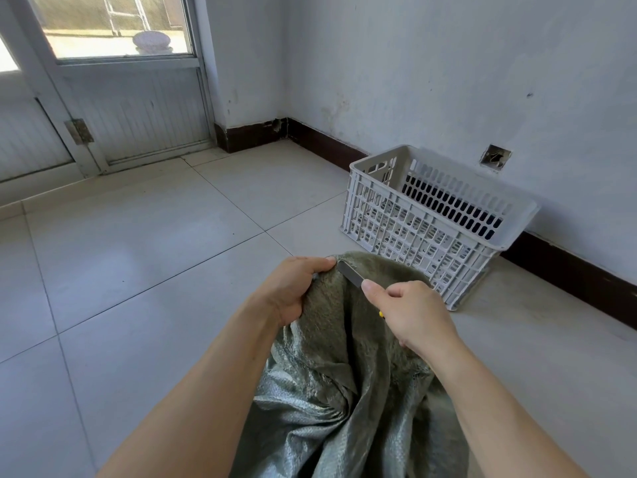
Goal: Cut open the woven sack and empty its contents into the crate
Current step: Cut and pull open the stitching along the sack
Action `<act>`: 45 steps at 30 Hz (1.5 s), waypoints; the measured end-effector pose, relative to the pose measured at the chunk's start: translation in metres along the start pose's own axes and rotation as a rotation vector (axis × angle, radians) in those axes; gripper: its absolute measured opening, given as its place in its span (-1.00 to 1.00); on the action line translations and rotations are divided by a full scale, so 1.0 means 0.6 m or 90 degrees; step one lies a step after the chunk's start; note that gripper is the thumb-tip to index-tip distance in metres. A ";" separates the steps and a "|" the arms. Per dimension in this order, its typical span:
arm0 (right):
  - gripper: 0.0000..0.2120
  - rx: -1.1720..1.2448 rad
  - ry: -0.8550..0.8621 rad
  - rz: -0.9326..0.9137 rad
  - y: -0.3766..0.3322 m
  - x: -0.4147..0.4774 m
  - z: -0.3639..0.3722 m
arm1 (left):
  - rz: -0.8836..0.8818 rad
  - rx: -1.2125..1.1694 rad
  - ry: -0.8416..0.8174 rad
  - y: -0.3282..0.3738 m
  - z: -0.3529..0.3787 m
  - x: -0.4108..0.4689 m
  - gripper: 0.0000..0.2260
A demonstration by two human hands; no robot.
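One green woven sack [344, 391], one white plastic crate [431, 219], one knife [351, 274] and two bare hands, left hand [293, 288] and right hand [413, 315].

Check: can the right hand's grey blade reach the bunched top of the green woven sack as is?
Probably yes: the right hand points the blade at the sack top, which the left hand holds; nothing between.

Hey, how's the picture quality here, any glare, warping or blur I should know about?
Head view: daylight blows out the door window at top left and leaves a soft sheen on the floor tiles; the wide lens bends the door frame and skirting; the crate, sack, blade and both hands, left hand and right hand, look sharp.
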State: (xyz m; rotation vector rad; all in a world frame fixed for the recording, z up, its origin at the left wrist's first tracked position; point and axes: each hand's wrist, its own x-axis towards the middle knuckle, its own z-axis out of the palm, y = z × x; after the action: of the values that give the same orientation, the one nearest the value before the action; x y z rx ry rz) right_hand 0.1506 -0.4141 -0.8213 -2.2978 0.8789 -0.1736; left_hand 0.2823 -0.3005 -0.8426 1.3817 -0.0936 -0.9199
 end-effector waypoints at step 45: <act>-0.89 0.224 -0.097 -0.009 -0.019 0.042 0.000 | 0.046 0.158 -0.080 -0.004 0.006 -0.011 -0.78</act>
State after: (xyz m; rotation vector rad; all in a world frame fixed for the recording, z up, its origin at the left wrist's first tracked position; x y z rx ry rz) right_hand 0.1762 -0.4238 -0.8165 -1.9607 0.6934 -0.1447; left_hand 0.2749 -0.2993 -0.8409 1.5374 -0.3608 -0.9569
